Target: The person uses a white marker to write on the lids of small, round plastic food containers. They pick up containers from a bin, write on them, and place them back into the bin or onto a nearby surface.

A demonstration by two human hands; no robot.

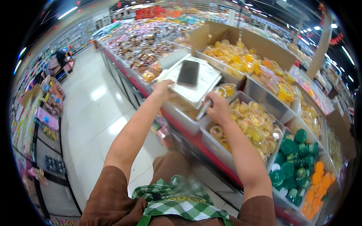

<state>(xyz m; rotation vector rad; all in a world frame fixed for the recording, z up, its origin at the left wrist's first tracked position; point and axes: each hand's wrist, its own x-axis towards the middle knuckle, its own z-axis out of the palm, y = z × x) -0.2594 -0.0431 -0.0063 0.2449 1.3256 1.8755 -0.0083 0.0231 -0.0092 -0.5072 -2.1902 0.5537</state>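
Observation:
An opened notebook (208,76) with written pages lies across a clear plastic bin (183,115) in front of me. On its pages rests a dark smartphone (188,73), face up with a dark screen. My left hand (163,89) grips the near left corner of the notebook, and its lower fingers are partly hidden. At the near right corner, my right hand (217,108) is closed around a slim whitish pen-like object (203,110), blurred and pointing down. Yellow jelly cups (227,89) sit just beyond that hand.
Bins of yellow jelly cups (254,115), green-lidded jars (288,147) and orange packs (318,180) line the right. Wrapped snacks (133,50) fill the counter ahead. A red counter edge (195,141) runs beside my legs. Tiled floor (96,113) and shelves (48,158) lie left.

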